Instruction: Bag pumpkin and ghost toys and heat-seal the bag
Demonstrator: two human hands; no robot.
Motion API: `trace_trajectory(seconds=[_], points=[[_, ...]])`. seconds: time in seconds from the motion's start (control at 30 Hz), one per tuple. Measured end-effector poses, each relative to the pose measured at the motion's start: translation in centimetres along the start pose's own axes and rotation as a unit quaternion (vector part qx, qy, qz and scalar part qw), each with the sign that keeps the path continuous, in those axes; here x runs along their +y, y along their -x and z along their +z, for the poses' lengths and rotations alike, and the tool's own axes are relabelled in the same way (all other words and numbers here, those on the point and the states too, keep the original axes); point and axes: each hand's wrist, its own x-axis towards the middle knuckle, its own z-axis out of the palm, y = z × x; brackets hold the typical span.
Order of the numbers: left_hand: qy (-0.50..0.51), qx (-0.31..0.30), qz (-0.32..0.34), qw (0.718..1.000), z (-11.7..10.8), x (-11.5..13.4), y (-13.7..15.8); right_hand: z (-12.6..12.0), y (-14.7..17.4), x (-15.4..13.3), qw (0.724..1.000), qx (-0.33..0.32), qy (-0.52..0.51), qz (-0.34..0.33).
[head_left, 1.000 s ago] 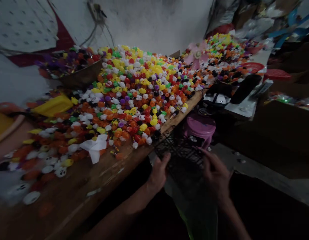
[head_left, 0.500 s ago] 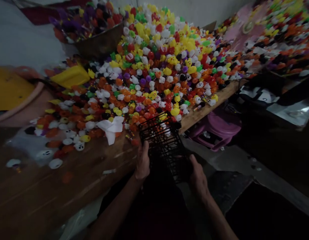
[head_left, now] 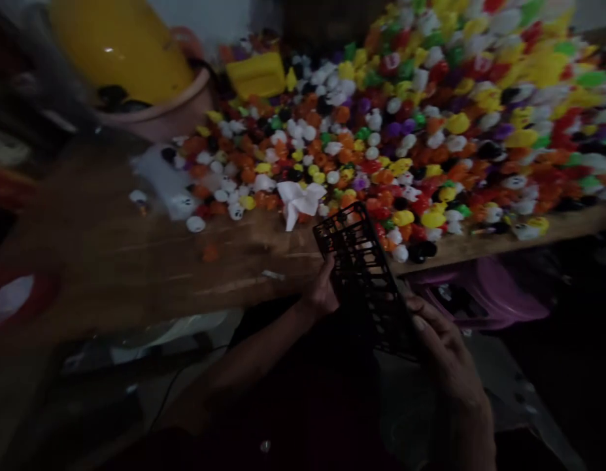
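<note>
Between my two hands is a stack of black plastic lattice frames (head_left: pixel 364 261), tilted in front of my body at the table's edge. My left hand (head_left: pixel 325 291) grips its left side, thumb on top and fingers mostly hidden beneath. On the right side my right hand (head_left: pixel 437 337) is closed on the edge of the same frames. Just beyond their far end lie a crumpled white paper (head_left: pixel 300 199) and a big heap of small colourful plastic toys (head_left: pixel 381 170). Dim light hides the frames' lower part.
The wooden table (head_left: pixel 111 261) runs across the view. At back left stand a pink tub (head_left: pixel 160 121) with a yellow container (head_left: pixel 126 52) and a yellow scoop (head_left: pixel 258 75). A purple stool (head_left: pixel 489 294) is under the table at right; a red dish (head_left: pixel 23 294) sits far left.
My view has swung left, so the tub and red dish show more. The black frames are turned and tilted more steeply, and my right hand has shifted its hold along their right edge.
</note>
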Motion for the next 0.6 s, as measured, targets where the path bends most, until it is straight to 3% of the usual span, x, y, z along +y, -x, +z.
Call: trace_trajectory(seconds=[0.07, 0.13, 0.27, 0.37, 0.47, 0.6], points=[[-0.006, 0.011, 0.032, 0.999, -0.9, 1.1, 1.3, 0.9, -0.6, 0.2, 0.999, -0.008, 0.031, -0.008], [-0.045, 0.046, 0.098, 0.993, -1.2, 2.2, 2.7, 1.8, -1.1, 0.8, 0.998, 0.024, 0.064, -0.009], [-0.186, 0.142, 0.276, 0.932, -0.6, 4.2, 5.4, 4.5, -1.9, 1.8, 0.997, 0.055, 0.038, 0.044], [-0.205, 0.198, 0.283, 0.916, -0.6, 5.3, 6.8, 8.1, -2.6, 1.1, 0.992, 0.117, 0.030, 0.028], [-0.205, 0.277, 0.282, 0.895, -1.7, 6.1, 7.7, 11.4, -3.9, -0.3, 0.975, 0.193, 0.089, -0.066], [-0.142, 0.330, 0.299, 0.884, -4.7, 7.5, 9.9, 12.4, -6.7, -0.8, 0.957, 0.231, 0.111, -0.134]])
